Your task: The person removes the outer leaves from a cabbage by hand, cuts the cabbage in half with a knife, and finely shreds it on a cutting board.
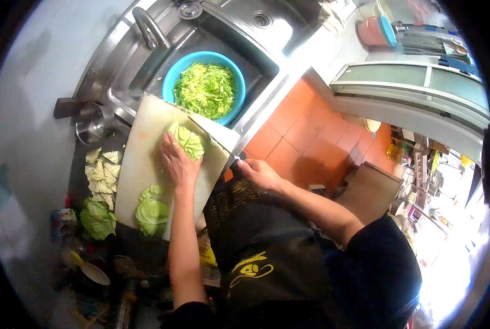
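My left hand (180, 159) is closed around a piece of cabbage (187, 141), pressing it onto the pale cutting board (135, 148). My right hand (260, 174) grips the handle of a kitchen knife (218, 133), whose broad blade lies just right of the cabbage at the board's edge. Another cabbage chunk (152, 211) rests on the near part of the board. Beyond the board, a blue basket (168, 82) full of shredded cabbage (204, 90) sits in the sink.
The steel sink (141, 63) has a faucet (148, 27). Left of the board are a metal pot (93, 123), torn cabbage leaves (102, 178) and a green cabbage piece (98, 219). An orange tiled floor (310, 131) lies to the right, past the counter edge.
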### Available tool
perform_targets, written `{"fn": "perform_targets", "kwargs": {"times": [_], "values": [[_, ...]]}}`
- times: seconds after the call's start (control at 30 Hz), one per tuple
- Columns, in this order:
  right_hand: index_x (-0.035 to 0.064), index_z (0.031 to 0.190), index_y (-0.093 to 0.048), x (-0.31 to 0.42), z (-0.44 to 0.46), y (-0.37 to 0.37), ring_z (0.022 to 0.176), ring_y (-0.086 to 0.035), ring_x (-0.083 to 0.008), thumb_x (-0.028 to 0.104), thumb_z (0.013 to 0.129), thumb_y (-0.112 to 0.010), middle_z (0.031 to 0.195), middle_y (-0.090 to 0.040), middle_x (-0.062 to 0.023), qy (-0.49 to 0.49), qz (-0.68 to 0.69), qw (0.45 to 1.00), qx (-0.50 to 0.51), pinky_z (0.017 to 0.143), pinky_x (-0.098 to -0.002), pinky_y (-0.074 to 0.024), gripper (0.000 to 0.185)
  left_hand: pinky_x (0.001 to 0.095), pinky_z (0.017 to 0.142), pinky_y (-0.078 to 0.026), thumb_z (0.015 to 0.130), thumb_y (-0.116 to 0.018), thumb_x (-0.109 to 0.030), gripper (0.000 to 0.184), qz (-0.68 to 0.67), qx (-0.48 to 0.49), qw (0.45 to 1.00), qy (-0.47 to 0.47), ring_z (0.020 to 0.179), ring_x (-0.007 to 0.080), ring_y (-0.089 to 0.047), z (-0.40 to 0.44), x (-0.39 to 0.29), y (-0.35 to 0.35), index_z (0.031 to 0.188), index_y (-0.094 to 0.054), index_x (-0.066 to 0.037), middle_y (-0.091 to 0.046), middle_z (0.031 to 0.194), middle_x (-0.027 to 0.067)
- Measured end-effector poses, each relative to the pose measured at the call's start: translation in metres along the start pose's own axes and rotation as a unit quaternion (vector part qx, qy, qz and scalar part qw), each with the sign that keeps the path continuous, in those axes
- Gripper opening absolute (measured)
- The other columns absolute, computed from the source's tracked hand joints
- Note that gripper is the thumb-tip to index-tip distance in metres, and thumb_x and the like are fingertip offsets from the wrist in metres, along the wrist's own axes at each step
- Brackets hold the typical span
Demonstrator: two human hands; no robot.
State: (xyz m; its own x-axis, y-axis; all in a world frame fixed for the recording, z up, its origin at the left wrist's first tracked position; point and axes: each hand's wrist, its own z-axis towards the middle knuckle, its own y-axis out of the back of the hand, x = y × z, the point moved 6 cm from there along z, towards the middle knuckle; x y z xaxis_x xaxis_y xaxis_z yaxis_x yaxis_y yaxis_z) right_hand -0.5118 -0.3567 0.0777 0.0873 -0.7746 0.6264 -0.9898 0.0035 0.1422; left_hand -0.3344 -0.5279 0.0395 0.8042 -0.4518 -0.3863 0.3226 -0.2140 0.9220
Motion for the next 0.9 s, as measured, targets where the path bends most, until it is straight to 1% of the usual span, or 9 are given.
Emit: {"fn": "perform_targets", "kwargs": {"times": [0.1, 0.2, 0.3, 0.5, 0.53, 0.63, 0.73, 0.83, 0.9], "values": [[0.0032, 0.097, -0.072, 0.008, 0.010, 0.001, 0.079, -0.065, -0.0297, 0.051, 0.106, -0.043, 0.079, -0.066, -0.0174, -0.023, -0.037, 0.999, 0.017, 0.078, -0.0409, -0.0505, 0.057, 0.0588, 0.115, -0.031, 0.062, -0.094, -0.033, 0.137, -0.001, 0.031, 0.999, 0.011, 0.142, 0.0486, -0.032, 0.014, -0.012, 0.008, 0.158, -0.001, -0.004, -0.023, 0.157, 0.0306], [0.0001, 0.099, -0.071, -0.008, 0.028, -0.001, 0.082, -0.067, -0.0320, 0.052, 0.105, -0.044, 0.082, -0.067, -0.0206, 0.022, -0.044, 0.998, -0.032, 0.078, -0.0432, -0.0508, 0.058, 0.0591, 0.119, -0.025, 0.063, -0.094, -0.034, 0.136, -0.036, 0.049, 0.998, 0.036, 0.145, 0.0471, -0.027, 0.013, -0.020, 0.018, 0.158, -0.001, -0.003, -0.022, 0.158, 0.0313], [-0.0024, 0.101, -0.069, 0.004, 0.028, 0.005, 0.082, -0.067, -0.0342, 0.052, 0.105, -0.046, 0.083, -0.067, -0.0236, -0.013, -0.034, 0.999, -0.008, 0.078, -0.0449, -0.0509, 0.059, 0.0552, 0.122, -0.022, 0.061, -0.094, -0.026, 0.136, -0.159, 0.011, 0.987, 0.022, 0.148, 0.0467, -0.021, 0.009, -0.019, 0.028, 0.158, -0.003, -0.001, -0.018, 0.160, 0.0298], [-0.0028, 0.096, -0.067, 0.009, 0.034, 0.019, 0.079, -0.066, -0.0340, 0.051, 0.105, -0.046, 0.081, -0.066, -0.0246, 0.007, -0.076, 0.997, 0.019, 0.075, -0.0453, -0.0506, 0.059, 0.0559, 0.119, -0.027, 0.061, -0.094, -0.028, 0.123, -0.052, 0.067, 0.996, -0.007, 0.148, 0.0451, -0.023, 0.022, -0.013, 0.019, 0.155, -0.019, -0.003, -0.023, 0.157, 0.0287], [-0.0028, 0.095, -0.067, 0.011, 0.036, 0.021, 0.078, -0.066, -0.0344, 0.051, 0.105, -0.046, 0.080, -0.065, -0.0245, 0.020, -0.070, 0.997, 0.015, 0.075, -0.0456, -0.0506, 0.059, 0.0562, 0.118, -0.029, 0.062, -0.094, -0.029, 0.116, -0.058, 0.078, 0.995, 0.013, 0.148, 0.0447, -0.024, 0.026, -0.015, 0.022, 0.151, -0.025, -0.002, -0.029, 0.153, 0.0279], [-0.0026, 0.093, -0.067, 0.014, 0.038, 0.019, 0.077, -0.066, -0.0359, 0.051, 0.105, -0.045, 0.079, -0.065, -0.0242, 0.043, -0.057, 0.997, 0.012, 0.074, -0.0464, -0.0506, 0.059, 0.0551, 0.118, -0.029, 0.060, -0.094, -0.031, 0.117, -0.094, 0.156, 0.979, 0.096, 0.147, 0.0451, -0.024, 0.034, -0.014, 0.024, 0.151, -0.026, -0.002, -0.027, 0.156, 0.0283], [-0.0026, 0.094, -0.067, 0.018, 0.040, 0.019, 0.076, -0.066, -0.0375, 0.052, 0.105, -0.045, 0.078, -0.065, -0.0242, 0.033, -0.068, 0.997, 0.017, 0.074, -0.0468, -0.0508, 0.059, 0.0535, 0.119, -0.030, 0.058, -0.096, -0.034, 0.124, -0.039, 0.128, 0.991, 0.026, 0.147, 0.0457, -0.025, 0.037, -0.017, 0.026, 0.153, -0.023, -0.002, -0.022, 0.159, 0.0289], [-0.0026, 0.095, -0.067, 0.016, 0.041, 0.013, 0.076, -0.067, -0.0379, 0.052, 0.104, -0.046, 0.078, -0.065, -0.0242, 0.021, -0.087, 0.996, 0.006, 0.074, -0.0469, -0.0510, 0.059, 0.0549, 0.118, -0.030, 0.059, -0.095, -0.038, 0.121, -0.025, 0.127, 0.991, 0.029, 0.146, 0.0450, -0.028, 0.036, -0.020, 0.024, 0.152, -0.026, -0.002, -0.017, 0.162, 0.0276], [-0.0026, 0.096, -0.067, 0.015, 0.040, 0.012, 0.076, -0.067, -0.0378, 0.053, 0.104, -0.045, 0.078, -0.065, -0.0243, 0.023, -0.092, 0.995, -0.008, 0.074, -0.0472, -0.0510, 0.060, 0.0545, 0.118, -0.030, 0.060, -0.094, -0.039, 0.122, -0.018, 0.128, 0.991, 0.038, 0.146, 0.0441, -0.029, 0.038, -0.020, 0.024, 0.153, -0.025, -0.002, -0.021, 0.161, 0.0264]]}}
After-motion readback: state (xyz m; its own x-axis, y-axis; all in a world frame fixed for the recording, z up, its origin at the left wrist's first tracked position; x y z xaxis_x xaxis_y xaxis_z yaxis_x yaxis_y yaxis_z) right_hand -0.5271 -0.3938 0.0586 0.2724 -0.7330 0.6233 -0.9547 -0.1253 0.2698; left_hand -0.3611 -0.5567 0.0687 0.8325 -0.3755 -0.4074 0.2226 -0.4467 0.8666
